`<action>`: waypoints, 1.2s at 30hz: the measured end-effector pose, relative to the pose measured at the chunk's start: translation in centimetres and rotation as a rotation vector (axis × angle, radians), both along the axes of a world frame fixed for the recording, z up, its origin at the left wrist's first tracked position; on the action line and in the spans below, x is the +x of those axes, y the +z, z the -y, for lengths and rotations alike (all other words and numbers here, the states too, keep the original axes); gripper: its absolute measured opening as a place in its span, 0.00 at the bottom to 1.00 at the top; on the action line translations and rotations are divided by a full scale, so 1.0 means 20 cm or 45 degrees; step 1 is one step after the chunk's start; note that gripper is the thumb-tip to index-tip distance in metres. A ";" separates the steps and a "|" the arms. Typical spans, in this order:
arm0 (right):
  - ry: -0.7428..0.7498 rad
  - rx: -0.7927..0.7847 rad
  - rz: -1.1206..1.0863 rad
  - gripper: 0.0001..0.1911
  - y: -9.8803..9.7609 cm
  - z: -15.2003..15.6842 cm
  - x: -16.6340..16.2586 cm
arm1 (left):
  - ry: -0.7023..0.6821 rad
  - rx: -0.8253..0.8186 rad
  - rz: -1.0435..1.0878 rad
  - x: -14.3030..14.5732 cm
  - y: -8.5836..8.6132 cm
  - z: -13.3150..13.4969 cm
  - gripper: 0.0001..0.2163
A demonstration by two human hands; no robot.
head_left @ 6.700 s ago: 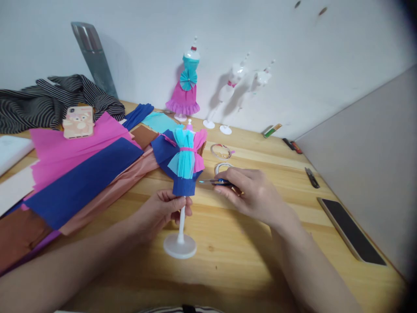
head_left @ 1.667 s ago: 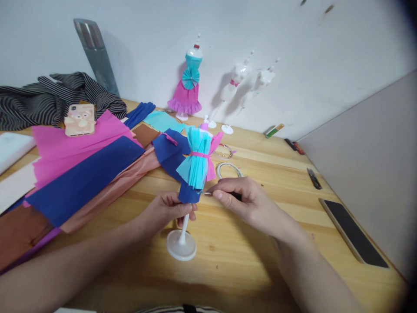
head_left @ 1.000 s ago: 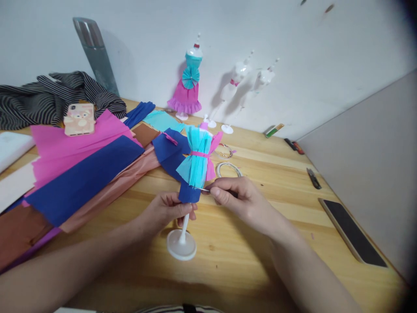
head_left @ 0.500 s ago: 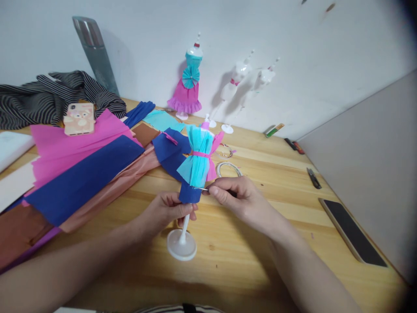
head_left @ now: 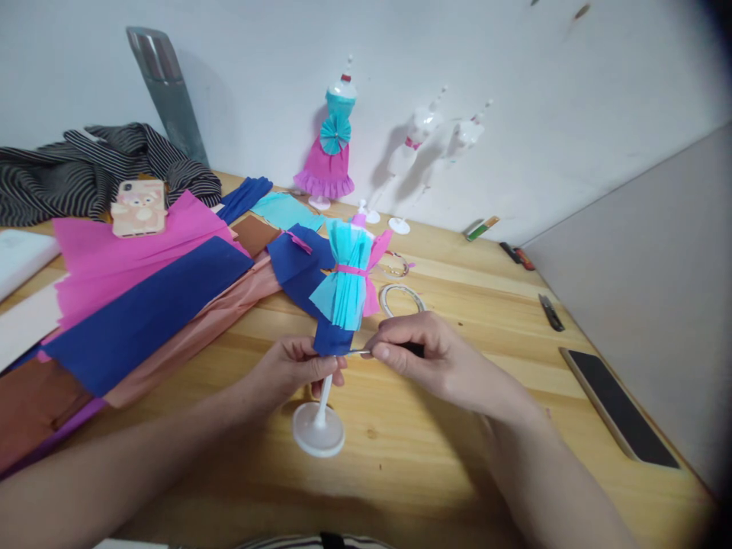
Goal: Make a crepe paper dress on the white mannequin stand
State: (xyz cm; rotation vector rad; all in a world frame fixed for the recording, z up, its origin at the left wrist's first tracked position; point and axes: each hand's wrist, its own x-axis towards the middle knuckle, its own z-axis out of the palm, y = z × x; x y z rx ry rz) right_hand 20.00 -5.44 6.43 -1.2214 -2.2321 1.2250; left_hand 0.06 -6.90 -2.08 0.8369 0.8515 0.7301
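A small white mannequin (head_left: 321,404) stands on its round base in front of me, dressed in turquoise, pink and dark blue paper. My left hand (head_left: 302,366) closes on it where the stem meets the blue paper skirt (head_left: 333,340). In my right hand (head_left: 420,349) is a thin metal-tipped tool (head_left: 361,351), pinched between thumb and fingers. Its tip reaches the skirt's lower right edge; whether it touches the paper I cannot tell. The turquoise pleated paper (head_left: 346,290) above is cinched by a pink strip (head_left: 351,270). My right fingers hide most of the tool's dark handle.
Coloured paper sheets (head_left: 149,305) and a phone in a bear case (head_left: 139,210) lie left, before a bottle (head_left: 171,99). A dressed mannequin (head_left: 325,164) and two bare ones (head_left: 420,137) stand behind. Tape roll (head_left: 402,288), cutter (head_left: 550,312) and dark phone (head_left: 618,404) lie right.
My right hand has shifted slightly down, bringing the tool's tip from higher on the blue skirt to its lower edge. My left hand and the mannequin stay nearly in place.
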 end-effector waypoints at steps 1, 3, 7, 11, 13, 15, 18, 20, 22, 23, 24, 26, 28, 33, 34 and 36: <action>0.016 0.014 0.024 0.24 0.01 0.00 0.01 | 0.003 -0.004 0.004 0.00 0.00 0.00 0.15; -0.011 0.068 0.048 0.22 0.02 0.00 0.04 | -0.001 -0.010 0.032 0.00 -0.01 0.00 0.15; -0.100 0.130 0.040 0.20 0.01 -0.01 0.06 | -0.028 -0.014 0.085 0.00 -0.02 0.00 0.15; -0.087 0.069 0.008 0.19 0.00 -0.01 0.06 | -0.029 -0.023 0.090 0.00 -0.02 0.00 0.15; -0.080 0.048 -0.016 0.19 0.00 -0.01 0.05 | -0.028 -0.029 0.083 0.00 -0.01 0.00 0.15; -0.088 0.032 -0.023 0.19 0.00 -0.01 0.04 | -0.029 -0.029 0.079 0.00 -0.01 0.00 0.16; -0.114 0.004 -0.015 0.20 0.00 -0.01 0.04 | -0.025 -0.020 0.067 0.00 -0.01 0.00 0.15; -0.113 -0.014 -0.023 0.20 0.00 -0.02 0.03 | -0.024 -0.012 0.049 0.00 0.00 0.00 0.15; -0.107 -0.029 -0.040 0.20 -0.01 -0.02 0.03 | -0.029 -0.007 0.039 0.00 0.00 0.00 0.15; -0.109 -0.034 -0.046 0.21 -0.01 -0.02 0.03 | -0.032 -0.006 0.037 0.00 0.00 0.00 0.15; -0.114 -0.040 -0.049 0.21 -0.01 -0.02 0.03 | -0.030 -0.005 0.038 0.00 -0.01 0.00 0.15; -0.125 -0.050 -0.056 0.21 -0.01 -0.02 0.03 | -0.025 -0.003 0.036 0.00 -0.01 0.00 0.15; -0.121 -0.062 -0.067 0.21 -0.01 -0.02 0.03 | -0.026 -0.002 0.030 0.00 -0.01 0.00 0.15; -0.106 -0.078 -0.105 0.20 0.00 -0.03 0.00 | -0.037 -0.004 0.048 0.00 -0.01 0.00 0.15; -0.103 -0.081 -0.111 0.20 0.00 -0.03 -0.01 | -0.033 -0.004 0.051 0.00 -0.01 0.00 0.15; -0.094 -0.088 -0.123 0.20 0.00 -0.03 -0.01 | -0.027 -0.003 0.048 0.01 -0.01 0.00 0.15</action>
